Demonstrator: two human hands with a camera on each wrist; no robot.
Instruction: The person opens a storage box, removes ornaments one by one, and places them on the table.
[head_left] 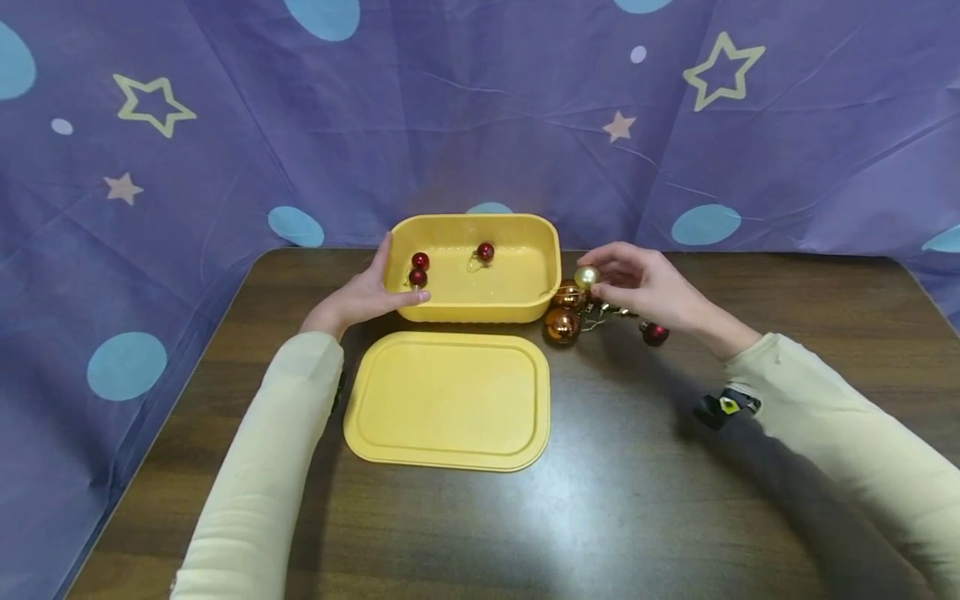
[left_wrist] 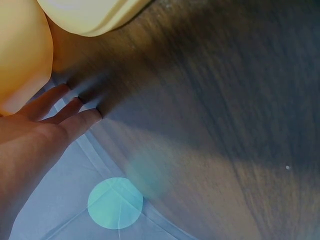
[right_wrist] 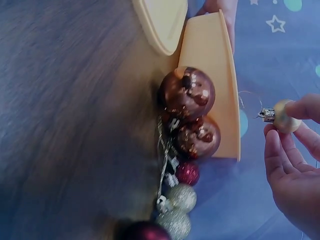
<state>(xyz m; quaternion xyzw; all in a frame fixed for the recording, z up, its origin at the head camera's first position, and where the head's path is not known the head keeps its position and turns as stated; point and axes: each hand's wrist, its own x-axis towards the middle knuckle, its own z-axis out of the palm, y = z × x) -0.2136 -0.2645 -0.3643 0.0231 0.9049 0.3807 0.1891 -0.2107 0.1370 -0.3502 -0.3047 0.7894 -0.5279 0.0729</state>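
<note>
My left hand [head_left: 354,297] holds the left end of a yellow plastic container [head_left: 472,313], its thumb over the front rim and its fingers along the outer wall. Inside lie three small dark red Christmas baubles [head_left: 485,252]. Just right of the container, my right hand [head_left: 654,287] pinches a small gold bauble [head_left: 587,277] between thumb and fingers, above the table. In the right wrist view its silver cap and thin string loop [right_wrist: 250,100] point toward the container. Beneath that hand rest two larger copper baubles [head_left: 562,326], beside the container's right wall.
A yellow lid [head_left: 450,400] lies flat in front of the container on the dark wooden table [head_left: 615,500]. Glittery silvery baubles [right_wrist: 181,198] and small red baubles [right_wrist: 188,173] lie in a row by the copper ones. A purple patterned cloth [head_left: 450,125] hangs behind.
</note>
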